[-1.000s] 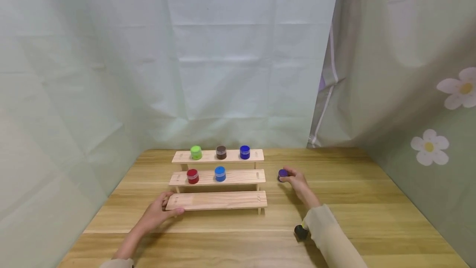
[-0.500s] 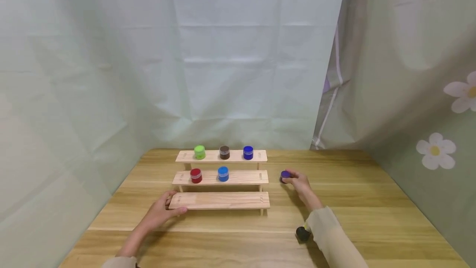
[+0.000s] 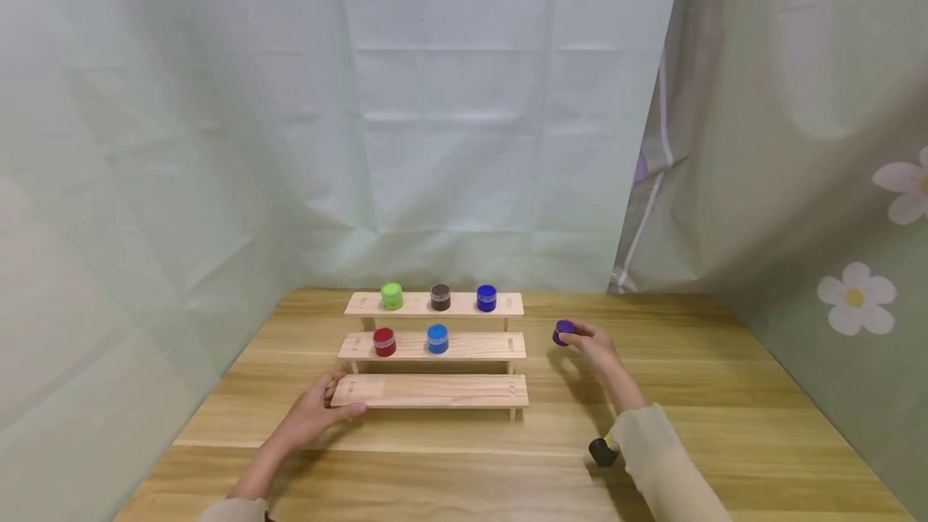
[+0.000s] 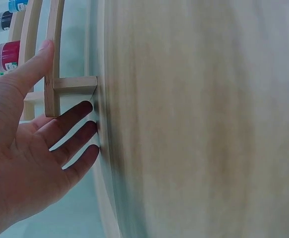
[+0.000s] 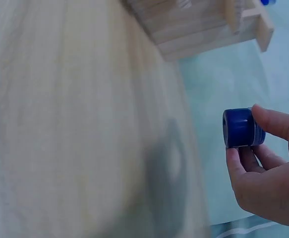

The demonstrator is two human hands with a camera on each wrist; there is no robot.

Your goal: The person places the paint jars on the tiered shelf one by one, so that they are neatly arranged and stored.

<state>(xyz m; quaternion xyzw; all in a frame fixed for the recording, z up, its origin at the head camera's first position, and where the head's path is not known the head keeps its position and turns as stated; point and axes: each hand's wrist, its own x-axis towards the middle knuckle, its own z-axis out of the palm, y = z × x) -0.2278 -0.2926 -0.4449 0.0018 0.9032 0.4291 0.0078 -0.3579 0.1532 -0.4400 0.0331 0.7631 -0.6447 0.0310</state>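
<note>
A three-step wooden stand [image 3: 431, 391] holds small paint pots on its upper two steps. My left hand [image 3: 313, 413] grips the left end of the lowest step, thumb along the front edge; in the left wrist view the other fingers reach past the board's end. My right hand [image 3: 596, 346] pinches a dark blue-purple paint pot [image 5: 241, 127] between thumb and fingers, just above the table right of the stand. On the top step stand a green pot [image 3: 391, 296], a dark brown pot [image 3: 440, 297] and a blue pot [image 3: 486, 298]. The middle step bears a red pot [image 3: 384, 342] and a light blue pot [image 3: 437, 339].
The wood-grain table [image 3: 464, 474] extends around the stand. A pale cloth [image 3: 449, 143] hangs behind it, and a flowered cloth [image 3: 783, 184] hangs at the right. A black round object [image 3: 602, 452] shows by the right sleeve.
My right hand has lifted the dark blue-purple paint pot off the table and shifted slightly right. The left hand stays at the stand's end. The head view has turned slightly left.
</note>
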